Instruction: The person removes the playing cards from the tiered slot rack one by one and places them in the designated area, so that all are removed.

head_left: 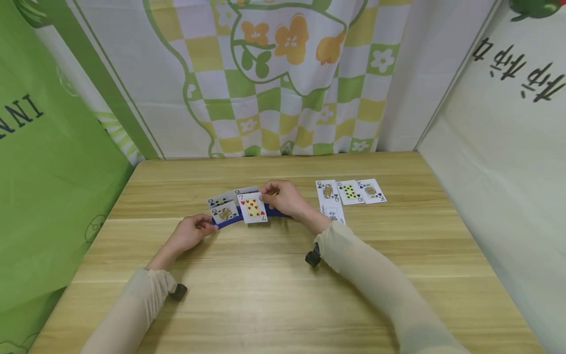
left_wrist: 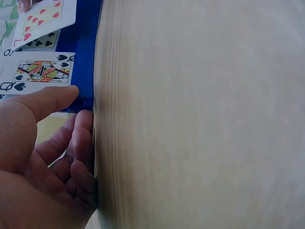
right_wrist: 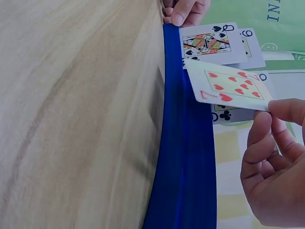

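Right hand (head_left: 284, 199) pinches the seven of hearts (head_left: 252, 208) near the blue card holder (right_wrist: 190, 167). Left hand (head_left: 187, 233) grips the holder's left end, beside the queen of spades (head_left: 225, 213).

Left fingers (left_wrist: 83, 143) grip, right fingers (right_wrist: 260, 128) pinch (both arms (head_left: 371, 270) forward).

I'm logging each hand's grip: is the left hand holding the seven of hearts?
No, the right hand pinches the seven of hearts, while the left hand holds the blue holder.
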{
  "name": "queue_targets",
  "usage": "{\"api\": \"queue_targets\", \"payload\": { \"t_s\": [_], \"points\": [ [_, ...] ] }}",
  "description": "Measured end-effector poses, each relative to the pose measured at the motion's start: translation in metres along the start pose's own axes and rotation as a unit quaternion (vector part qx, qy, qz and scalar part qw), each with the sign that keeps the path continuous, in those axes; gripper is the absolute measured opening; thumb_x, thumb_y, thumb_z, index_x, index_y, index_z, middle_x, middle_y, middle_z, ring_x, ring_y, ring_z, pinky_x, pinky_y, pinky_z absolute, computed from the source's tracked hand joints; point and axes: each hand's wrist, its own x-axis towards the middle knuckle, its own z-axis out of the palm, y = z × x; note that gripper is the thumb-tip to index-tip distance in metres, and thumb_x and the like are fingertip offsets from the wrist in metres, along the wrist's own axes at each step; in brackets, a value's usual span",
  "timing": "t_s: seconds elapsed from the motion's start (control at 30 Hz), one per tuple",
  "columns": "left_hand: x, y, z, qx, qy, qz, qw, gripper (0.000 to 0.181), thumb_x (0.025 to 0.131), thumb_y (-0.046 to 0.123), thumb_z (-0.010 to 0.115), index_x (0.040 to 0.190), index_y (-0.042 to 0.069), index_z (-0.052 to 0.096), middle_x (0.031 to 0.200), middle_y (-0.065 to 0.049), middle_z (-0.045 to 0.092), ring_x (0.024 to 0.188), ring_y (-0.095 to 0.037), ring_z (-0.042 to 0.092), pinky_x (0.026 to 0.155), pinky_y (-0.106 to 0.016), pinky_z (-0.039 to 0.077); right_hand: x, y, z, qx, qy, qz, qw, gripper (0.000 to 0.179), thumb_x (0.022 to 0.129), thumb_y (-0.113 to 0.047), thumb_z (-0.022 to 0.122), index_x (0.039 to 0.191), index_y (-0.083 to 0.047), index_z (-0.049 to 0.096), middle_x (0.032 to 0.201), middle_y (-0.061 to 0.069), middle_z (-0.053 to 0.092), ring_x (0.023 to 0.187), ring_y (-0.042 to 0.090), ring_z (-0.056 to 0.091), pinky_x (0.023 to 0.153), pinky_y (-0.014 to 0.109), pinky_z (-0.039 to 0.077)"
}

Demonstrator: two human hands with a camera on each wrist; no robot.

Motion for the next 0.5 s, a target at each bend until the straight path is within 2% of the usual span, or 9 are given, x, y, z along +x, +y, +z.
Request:
{"api": "queue_targets", "payload": {
  "t_s": [0.2, 0.5],
  "points": [
    [-0.001, 0.001, 0.001, -0.003, -0.002, -0.006, 1.0000, 0.040, 0.090, 0.027, 0.073, 0.117, -0.002, 0.066, 0.093, -0.009, 0.070, 0.079, -0.014, 0.058, 0.068, -0.025, 0.047, -0.005, -0.001, -0.006, -0.002, -0.009, -0.001, 1.0000, 0.015, 0.095, -0.019, 0.068, 0.106, -0.009, 0.068, 0.093, 0.007, 0.069, 0.071, 0.019, 0.064, 0.073, 0.039, 0.056],
    [0.000, 0.002, -0.001, 0.000, -0.004, -0.005, 1.0000, 0.042, 0.091, 0.027, 0.072, 0.119, -0.003, 0.065, 0.095, -0.011, 0.070, 0.082, -0.015, 0.059, 0.070, -0.024, 0.047, -0.011, 0.005, -0.017, 0.015, -0.006, 0.005, 0.9999, 0.016, 0.095, -0.018, 0.066, 0.107, -0.007, 0.067, 0.091, 0.008, 0.070, 0.071, 0.021, 0.063, 0.074, 0.041, 0.055]
  ]
}}
